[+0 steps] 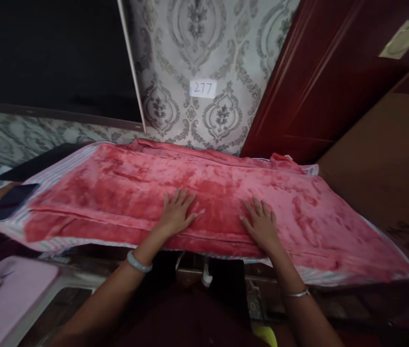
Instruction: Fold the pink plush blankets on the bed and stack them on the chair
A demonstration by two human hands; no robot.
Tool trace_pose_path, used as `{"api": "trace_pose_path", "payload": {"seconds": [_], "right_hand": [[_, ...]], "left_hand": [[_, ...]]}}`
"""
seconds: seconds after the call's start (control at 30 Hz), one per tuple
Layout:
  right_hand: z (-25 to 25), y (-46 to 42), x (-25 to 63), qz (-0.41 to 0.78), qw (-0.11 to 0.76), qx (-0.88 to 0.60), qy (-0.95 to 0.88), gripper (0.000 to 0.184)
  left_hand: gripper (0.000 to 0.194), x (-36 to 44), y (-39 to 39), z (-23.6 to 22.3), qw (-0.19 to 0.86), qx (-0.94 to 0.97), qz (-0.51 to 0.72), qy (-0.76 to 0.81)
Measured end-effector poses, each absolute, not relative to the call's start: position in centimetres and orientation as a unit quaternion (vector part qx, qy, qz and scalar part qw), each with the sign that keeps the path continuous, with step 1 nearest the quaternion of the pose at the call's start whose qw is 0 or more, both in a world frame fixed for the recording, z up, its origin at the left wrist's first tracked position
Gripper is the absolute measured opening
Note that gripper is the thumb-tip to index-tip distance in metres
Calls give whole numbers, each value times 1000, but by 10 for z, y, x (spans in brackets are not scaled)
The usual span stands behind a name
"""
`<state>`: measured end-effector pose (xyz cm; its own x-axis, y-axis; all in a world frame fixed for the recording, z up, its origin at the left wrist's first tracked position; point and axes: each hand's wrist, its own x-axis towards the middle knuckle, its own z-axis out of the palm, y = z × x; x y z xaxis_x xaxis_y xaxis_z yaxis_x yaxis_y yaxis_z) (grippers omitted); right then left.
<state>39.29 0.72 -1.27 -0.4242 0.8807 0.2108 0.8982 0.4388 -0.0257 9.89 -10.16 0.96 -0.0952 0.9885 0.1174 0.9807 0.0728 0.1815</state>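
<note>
A plush red-pink garment or blanket (211,188) lies spread over a striped cloth (59,168), whose edges show at the left and along the front. Its surface is mostly flat, with a long fold running along the near side and a bunched ridge at the back. My left hand (177,212) rests palm down on the plush fabric, left of the middle, with fingers spread. To the right of it, my right hand (262,221) lies on the same fabric, fingers also stretched and apart. Neither hand grasps the cloth.
A dark phone or tablet (9,202) lies at the left end of the cloth. Behind stand a black screen (52,58) and a patterned wall with a paper label (203,88). A cardboard box (388,159) borders the right side; a pink stool (19,294) is at lower left.
</note>
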Motion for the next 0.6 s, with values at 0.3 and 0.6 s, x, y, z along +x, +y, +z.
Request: {"api": "trace_pose_path", "payload": {"seconds": [0.3, 0.6], "right_hand": [[-42, 10, 386, -44, 36, -526, -849, 61], [-57, 16, 396, -43, 62, -510, -857, 66]], "left_hand": [[70, 86, -111, -2, 64, 637, 83, 764], [74, 38, -120, 18, 77, 597, 122, 789]]}}
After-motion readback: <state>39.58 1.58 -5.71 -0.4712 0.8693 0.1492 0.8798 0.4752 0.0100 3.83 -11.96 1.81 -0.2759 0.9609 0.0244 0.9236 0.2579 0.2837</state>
